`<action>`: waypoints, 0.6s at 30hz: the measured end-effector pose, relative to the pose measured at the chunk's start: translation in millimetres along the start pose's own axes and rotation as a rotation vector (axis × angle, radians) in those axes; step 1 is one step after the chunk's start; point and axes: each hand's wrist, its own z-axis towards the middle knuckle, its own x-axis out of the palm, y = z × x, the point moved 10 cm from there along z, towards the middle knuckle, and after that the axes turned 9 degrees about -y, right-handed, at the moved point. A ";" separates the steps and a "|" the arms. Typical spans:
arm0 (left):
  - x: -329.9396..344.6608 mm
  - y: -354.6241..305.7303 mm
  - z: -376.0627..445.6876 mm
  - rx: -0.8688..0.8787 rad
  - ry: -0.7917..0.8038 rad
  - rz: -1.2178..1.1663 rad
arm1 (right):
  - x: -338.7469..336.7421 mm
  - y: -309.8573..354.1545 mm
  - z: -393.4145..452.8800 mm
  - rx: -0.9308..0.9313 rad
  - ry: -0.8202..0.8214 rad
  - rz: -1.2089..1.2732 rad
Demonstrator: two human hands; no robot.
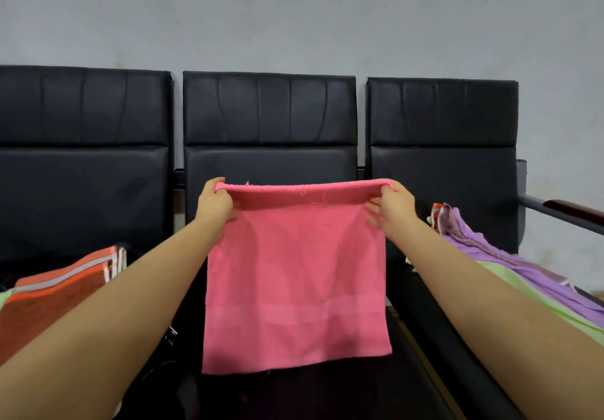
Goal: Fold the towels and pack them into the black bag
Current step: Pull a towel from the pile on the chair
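The left hand (215, 204) and right hand (390, 205) are each pinching a top corner of the pink towel (295, 275), fingers curled round its doubled upper edge. The towel is hanging taut and flat before the middle black chair (269, 119), likely so its edges align for the next fold. Folded orange towels (62, 284) are lying at left, unfolded purple and green ones (510, 262) at right.

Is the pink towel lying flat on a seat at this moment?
No, the pink towel hangs in the air, its top edge gripped by the left hand and right hand.
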 end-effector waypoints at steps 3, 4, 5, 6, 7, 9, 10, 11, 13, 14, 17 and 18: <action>1.0 -14.4 12.5 0.102 -0.073 -0.028 | 7.0 22.2 8.8 -0.130 -0.023 0.038; -3.3 -20.6 12.8 0.144 -0.135 -0.032 | 7.9 32.1 9.6 -0.193 -0.039 0.038; -9.0 -25.0 11.5 0.175 -0.207 -0.031 | 8.2 41.0 9.7 -0.257 -0.058 0.035; -14.0 -27.3 7.4 0.190 -0.269 -0.032 | 7.3 48.1 8.0 -0.312 -0.076 0.036; -17.1 -26.6 1.2 0.189 -0.309 -0.041 | 6.3 52.3 5.9 -0.352 -0.091 0.047; -22.1 -15.9 -13.8 0.156 -0.368 -0.053 | 2.3 50.4 1.0 -0.388 -0.104 0.069; -26.6 -8.6 -22.8 0.134 -0.397 -0.044 | -0.8 43.7 -1.2 -0.383 -0.104 0.069; -31.5 0.6 -30.8 0.115 -0.420 -0.020 | -4.5 33.9 -3.1 -0.366 -0.101 0.066; -40.3 18.4 -46.5 0.112 -0.441 0.040 | -15.8 10.2 -8.9 -0.317 -0.111 0.044; -44.8 27.5 -54.3 0.116 -0.448 0.076 | -22.8 -1.6 -12.7 -0.297 -0.127 0.023; -58.4 59.0 -71.1 0.113 -0.468 0.215 | -44.4 -36.2 -23.6 -0.253 -0.221 -0.136; -62.2 67.2 -75.3 0.127 -0.465 0.282 | -52.2 -44.4 -28.1 -0.252 -0.258 -0.191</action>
